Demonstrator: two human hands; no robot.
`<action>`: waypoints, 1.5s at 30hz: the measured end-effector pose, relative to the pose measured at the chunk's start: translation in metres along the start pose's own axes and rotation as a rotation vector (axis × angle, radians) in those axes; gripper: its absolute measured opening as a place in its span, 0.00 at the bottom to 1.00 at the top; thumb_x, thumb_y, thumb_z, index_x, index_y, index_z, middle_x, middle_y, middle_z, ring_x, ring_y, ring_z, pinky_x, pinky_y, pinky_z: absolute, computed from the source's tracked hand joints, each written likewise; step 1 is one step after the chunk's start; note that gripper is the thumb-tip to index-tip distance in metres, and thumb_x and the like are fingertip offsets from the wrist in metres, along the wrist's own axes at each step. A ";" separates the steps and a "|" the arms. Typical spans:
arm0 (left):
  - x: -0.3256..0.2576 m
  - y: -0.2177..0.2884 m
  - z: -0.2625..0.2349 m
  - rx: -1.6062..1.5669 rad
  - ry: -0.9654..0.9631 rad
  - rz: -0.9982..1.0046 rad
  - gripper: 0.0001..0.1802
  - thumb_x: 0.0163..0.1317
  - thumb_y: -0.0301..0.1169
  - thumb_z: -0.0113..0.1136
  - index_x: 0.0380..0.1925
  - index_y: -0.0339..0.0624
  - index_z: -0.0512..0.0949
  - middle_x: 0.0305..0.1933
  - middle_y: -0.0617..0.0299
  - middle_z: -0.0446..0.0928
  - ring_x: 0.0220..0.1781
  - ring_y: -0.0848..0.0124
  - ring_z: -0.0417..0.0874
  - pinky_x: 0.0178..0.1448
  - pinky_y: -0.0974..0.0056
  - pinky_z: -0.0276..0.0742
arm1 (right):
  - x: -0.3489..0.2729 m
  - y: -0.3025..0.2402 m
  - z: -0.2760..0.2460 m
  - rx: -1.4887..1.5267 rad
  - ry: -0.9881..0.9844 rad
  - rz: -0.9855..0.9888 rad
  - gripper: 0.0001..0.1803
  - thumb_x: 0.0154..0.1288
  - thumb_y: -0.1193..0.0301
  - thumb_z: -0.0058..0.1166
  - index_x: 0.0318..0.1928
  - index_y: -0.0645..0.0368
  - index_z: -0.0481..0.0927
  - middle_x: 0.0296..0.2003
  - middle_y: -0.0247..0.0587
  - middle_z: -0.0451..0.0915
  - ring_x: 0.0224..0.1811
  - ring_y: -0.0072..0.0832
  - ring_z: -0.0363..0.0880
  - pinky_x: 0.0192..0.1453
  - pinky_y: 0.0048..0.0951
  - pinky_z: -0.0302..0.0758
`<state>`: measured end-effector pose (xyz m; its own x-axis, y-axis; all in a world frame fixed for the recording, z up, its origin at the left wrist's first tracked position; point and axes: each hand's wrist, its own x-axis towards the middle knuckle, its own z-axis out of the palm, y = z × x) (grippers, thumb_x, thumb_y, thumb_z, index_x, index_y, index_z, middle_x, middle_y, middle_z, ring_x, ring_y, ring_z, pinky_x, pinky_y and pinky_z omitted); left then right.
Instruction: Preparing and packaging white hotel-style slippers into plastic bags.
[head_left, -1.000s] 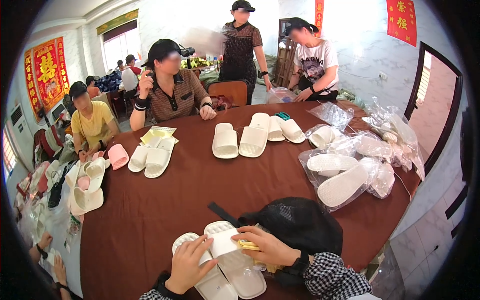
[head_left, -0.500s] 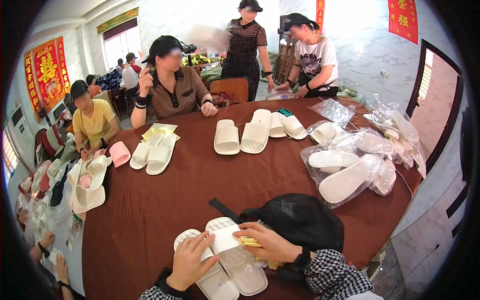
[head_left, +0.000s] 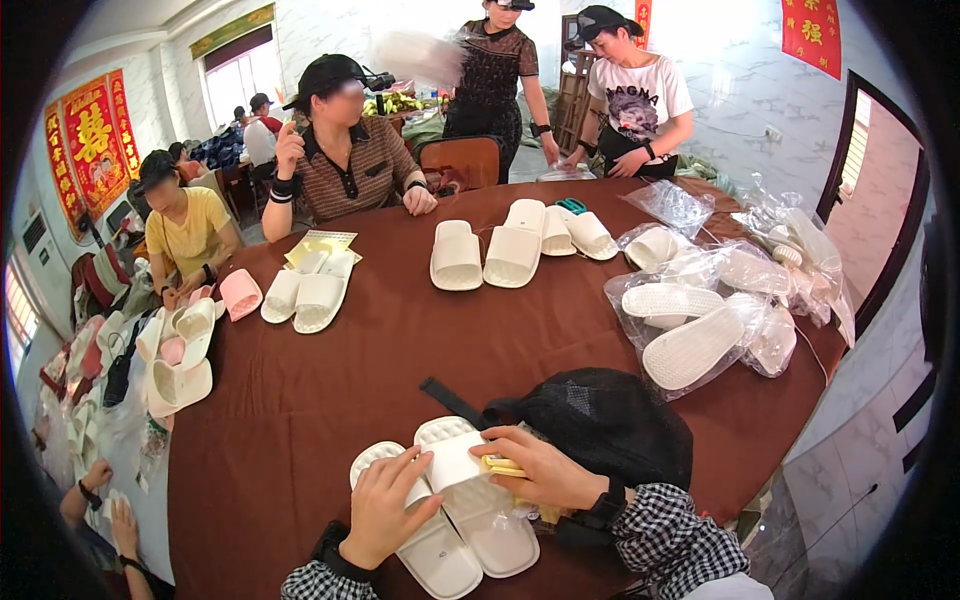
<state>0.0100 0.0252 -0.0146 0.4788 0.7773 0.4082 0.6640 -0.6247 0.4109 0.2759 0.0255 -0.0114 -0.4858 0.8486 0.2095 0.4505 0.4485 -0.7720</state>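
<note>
The left hand (head_left: pixel 383 512) has its fingers (head_left: pixel 405 470) fanned apart, resting over the strap of the left white slipper (head_left: pixel 440 567) without closing on it. The right hand (head_left: pixel 550 470) has its fingers bent and nearly closed on a small yellow object (head_left: pixel 503 466), touching the strap of the right white slipper (head_left: pixel 503 545). The soles lie side by side below the fingers, toes beyond them.

Close beyond the right hand, a black mesh bag (head_left: pixel 610 425) crowds that side; farther right, bagged slippers (head_left: pixel 692 350) lie near the bench's curved edge. Left of the left hand, bare brown bench (head_left: pixel 280 440) runs to its edge. Straight beyond the fingers, open cloth reaches the far white slippers (head_left: pixel 512 256).
</note>
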 end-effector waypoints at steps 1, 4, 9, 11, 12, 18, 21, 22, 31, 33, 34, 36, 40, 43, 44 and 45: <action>0.000 0.000 0.001 -0.003 0.015 0.002 0.31 0.53 0.38 0.71 0.58 0.40 0.78 0.60 0.49 0.78 0.55 0.53 0.80 0.60 0.52 0.75 | 0.000 0.000 0.000 0.000 0.003 0.009 0.23 0.68 0.71 0.58 0.63 0.54 0.74 0.63 0.52 0.68 0.64 0.47 0.72 0.65 0.38 0.73; 0.000 0.000 0.005 -0.042 0.045 -0.009 0.30 0.52 0.37 0.72 0.56 0.40 0.79 0.59 0.48 0.79 0.55 0.52 0.81 0.59 0.52 0.76 | 0.000 0.002 0.001 -0.011 0.012 0.012 0.22 0.68 0.71 0.58 0.62 0.55 0.75 0.63 0.52 0.68 0.64 0.47 0.71 0.65 0.38 0.74; 0.001 0.000 0.007 -0.047 0.085 -0.006 0.28 0.52 0.39 0.72 0.54 0.42 0.80 0.58 0.50 0.80 0.50 0.55 0.82 0.55 0.54 0.78 | -0.001 0.003 0.002 -0.031 0.021 -0.005 0.22 0.68 0.71 0.58 0.62 0.55 0.74 0.62 0.53 0.68 0.63 0.48 0.72 0.64 0.38 0.74; 0.001 0.000 0.006 -0.057 0.082 -0.004 0.28 0.52 0.39 0.72 0.54 0.42 0.80 0.57 0.50 0.80 0.49 0.54 0.83 0.55 0.54 0.78 | -0.001 0.003 0.003 -0.095 0.026 -0.013 0.23 0.68 0.71 0.58 0.62 0.56 0.73 0.63 0.52 0.68 0.61 0.47 0.75 0.61 0.39 0.77; 0.002 0.001 0.004 -0.048 0.072 -0.003 0.28 0.52 0.39 0.72 0.54 0.42 0.80 0.58 0.50 0.80 0.50 0.54 0.83 0.55 0.54 0.78 | -0.002 0.001 0.003 -0.095 0.023 -0.014 0.23 0.68 0.71 0.58 0.62 0.56 0.73 0.63 0.52 0.68 0.61 0.47 0.75 0.61 0.39 0.77; 0.003 0.004 -0.003 -0.082 -0.022 -0.035 0.30 0.52 0.37 0.72 0.57 0.43 0.79 0.61 0.50 0.79 0.58 0.53 0.81 0.62 0.52 0.76 | -0.005 -0.006 0.005 -0.200 0.046 -0.060 0.23 0.66 0.71 0.59 0.61 0.56 0.73 0.61 0.48 0.72 0.48 0.47 0.83 0.50 0.41 0.83; 0.002 0.002 -0.003 -0.081 -0.027 -0.024 0.30 0.53 0.38 0.72 0.57 0.44 0.79 0.62 0.51 0.78 0.59 0.53 0.81 0.63 0.52 0.75 | -0.005 -0.017 0.003 -0.271 0.029 -0.085 0.23 0.64 0.71 0.59 0.59 0.59 0.73 0.60 0.47 0.73 0.44 0.47 0.84 0.46 0.41 0.83; 0.002 0.001 -0.003 -0.085 -0.031 -0.016 0.30 0.53 0.38 0.72 0.57 0.44 0.79 0.62 0.51 0.78 0.59 0.54 0.81 0.63 0.52 0.75 | -0.005 -0.018 0.002 -0.284 0.029 -0.075 0.22 0.64 0.72 0.59 0.58 0.60 0.73 0.60 0.46 0.73 0.43 0.47 0.84 0.45 0.41 0.83; 0.003 0.005 0.000 -0.066 -0.017 -0.010 0.31 0.53 0.37 0.72 0.58 0.44 0.79 0.62 0.51 0.78 0.60 0.53 0.80 0.64 0.52 0.74 | -0.005 -0.008 0.003 -0.213 0.054 -0.057 0.21 0.64 0.73 0.58 0.57 0.59 0.74 0.59 0.44 0.73 0.45 0.45 0.84 0.46 0.40 0.84; 0.001 0.003 0.001 -0.041 -0.007 0.005 0.30 0.53 0.38 0.73 0.57 0.44 0.79 0.62 0.52 0.78 0.59 0.54 0.80 0.63 0.53 0.74 | -0.004 -0.008 0.004 -0.206 0.056 -0.064 0.21 0.64 0.73 0.58 0.57 0.59 0.74 0.59 0.44 0.73 0.45 0.45 0.84 0.46 0.40 0.84; 0.001 0.002 0.002 -0.014 0.003 0.022 0.30 0.53 0.39 0.73 0.57 0.43 0.79 0.62 0.53 0.78 0.59 0.55 0.80 0.61 0.54 0.75 | -0.004 -0.008 0.004 -0.203 0.048 -0.056 0.20 0.65 0.73 0.58 0.57 0.59 0.74 0.59 0.44 0.73 0.46 0.45 0.84 0.46 0.39 0.84; 0.000 0.002 0.002 -0.017 0.006 0.025 0.30 0.53 0.40 0.73 0.57 0.43 0.79 0.62 0.53 0.78 0.59 0.55 0.80 0.61 0.54 0.75 | -0.004 -0.008 0.004 -0.197 0.039 -0.048 0.20 0.65 0.73 0.58 0.57 0.59 0.74 0.59 0.44 0.73 0.46 0.45 0.83 0.47 0.39 0.84; 0.000 0.000 0.005 -0.033 0.016 0.050 0.30 0.54 0.40 0.73 0.56 0.42 0.79 0.61 0.53 0.78 0.59 0.54 0.80 0.62 0.53 0.75 | -0.004 -0.009 0.002 -0.201 0.049 -0.051 0.20 0.65 0.73 0.58 0.57 0.59 0.74 0.59 0.44 0.73 0.46 0.45 0.83 0.47 0.39 0.84; 0.003 -0.004 0.005 -0.042 0.018 0.076 0.29 0.55 0.41 0.73 0.56 0.42 0.79 0.61 0.53 0.79 0.59 0.53 0.80 0.61 0.53 0.75 | -0.003 -0.011 0.002 -0.188 0.042 0.004 0.20 0.63 0.74 0.59 0.57 0.58 0.75 0.58 0.44 0.73 0.50 0.45 0.81 0.51 0.38 0.82; 0.003 -0.006 0.006 -0.045 0.014 0.082 0.29 0.55 0.41 0.72 0.56 0.42 0.79 0.61 0.53 0.78 0.58 0.53 0.80 0.61 0.53 0.75 | -0.003 -0.012 0.002 -0.167 0.037 0.052 0.21 0.63 0.76 0.60 0.57 0.57 0.76 0.57 0.43 0.74 0.54 0.44 0.79 0.55 0.38 0.80; 0.003 -0.006 0.006 -0.046 0.015 0.079 0.29 0.55 0.41 0.72 0.56 0.42 0.79 0.61 0.53 0.78 0.58 0.53 0.80 0.61 0.53 0.75 | -0.002 -0.012 0.001 -0.167 0.033 0.052 0.21 0.63 0.76 0.60 0.57 0.57 0.76 0.57 0.43 0.74 0.54 0.44 0.79 0.55 0.38 0.80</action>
<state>0.0110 0.0319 -0.0201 0.5201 0.7242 0.4528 0.5971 -0.6874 0.4134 0.2707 0.0178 -0.0032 -0.4347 0.8795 0.1938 0.5940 0.4417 -0.6723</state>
